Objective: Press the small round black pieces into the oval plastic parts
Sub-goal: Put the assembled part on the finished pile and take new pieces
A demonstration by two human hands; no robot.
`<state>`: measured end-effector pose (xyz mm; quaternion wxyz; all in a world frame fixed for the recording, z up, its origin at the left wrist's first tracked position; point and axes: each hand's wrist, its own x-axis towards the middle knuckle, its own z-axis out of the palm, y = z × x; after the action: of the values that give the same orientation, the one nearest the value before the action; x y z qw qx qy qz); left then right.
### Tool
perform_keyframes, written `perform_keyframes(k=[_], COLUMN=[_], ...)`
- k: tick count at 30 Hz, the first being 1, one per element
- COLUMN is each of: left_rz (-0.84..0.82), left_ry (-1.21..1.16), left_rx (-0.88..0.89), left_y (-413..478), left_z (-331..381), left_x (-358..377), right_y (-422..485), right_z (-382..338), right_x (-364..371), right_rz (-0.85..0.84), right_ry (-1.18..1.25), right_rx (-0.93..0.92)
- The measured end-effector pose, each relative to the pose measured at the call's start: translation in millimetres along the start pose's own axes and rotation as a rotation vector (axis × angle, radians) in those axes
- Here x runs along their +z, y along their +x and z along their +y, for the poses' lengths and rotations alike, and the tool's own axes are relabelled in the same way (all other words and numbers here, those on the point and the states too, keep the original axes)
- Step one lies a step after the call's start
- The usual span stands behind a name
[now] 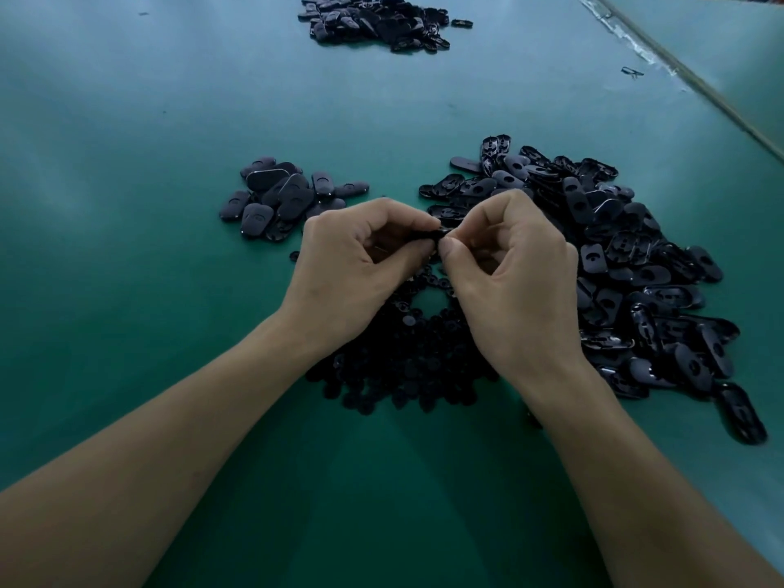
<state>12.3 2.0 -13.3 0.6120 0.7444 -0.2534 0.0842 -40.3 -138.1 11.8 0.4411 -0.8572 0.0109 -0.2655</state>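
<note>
Between the left hand [352, 265] and right hand [513, 273], pinched from either side, sits a small black plastic piece [438, 236], mostly hidden; oval part or round piece, I cannot tell. It looks light, stiff and slick, so hold it by the edges. Beneath the grip lies a heap of small round black pieces [407, 362]; rightward, a pile of black oval plastic parts [615, 256].

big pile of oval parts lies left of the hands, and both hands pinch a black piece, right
No: the head view shows the big pile of oval parts to the right of the hands. The left hand and right hand do pinch a black piece between them.
</note>
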Motion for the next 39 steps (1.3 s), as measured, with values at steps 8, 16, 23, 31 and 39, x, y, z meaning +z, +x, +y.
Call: perform_keyframes(k=[8, 16, 23, 31, 39], left_rz=[0.001, -0.018, -0.005, -0.046, -0.018], left_ry=[-0.028, -0.033, -0.085, -0.062, 0.005], left_rx=[-0.045, -0.056, -0.071, -0.079, -0.072], left_y=[1.5, 1.3, 1.7, 1.7, 0.6], left_z=[-0.6, -2.3, -1.6, -0.3, -0.9], left_x=[0.0, -0.8, -2.1, -2.3, -1.1], right_y=[0.4, -0.6, -0.8, -1.3, -3.1], right_z=[1.7, 3.6, 3.6, 5.0, 3.3], right_x=[1.1, 2.2, 2.9, 3.0, 2.9], right_rz=[-0.005, -0.015, -0.053, -0.003, -0.014], right_ry=[0.024, -0.023, 0.026, 0.003, -0.017], right_rx=[0.0, 0.049, 0.053, 0.055, -0.02])
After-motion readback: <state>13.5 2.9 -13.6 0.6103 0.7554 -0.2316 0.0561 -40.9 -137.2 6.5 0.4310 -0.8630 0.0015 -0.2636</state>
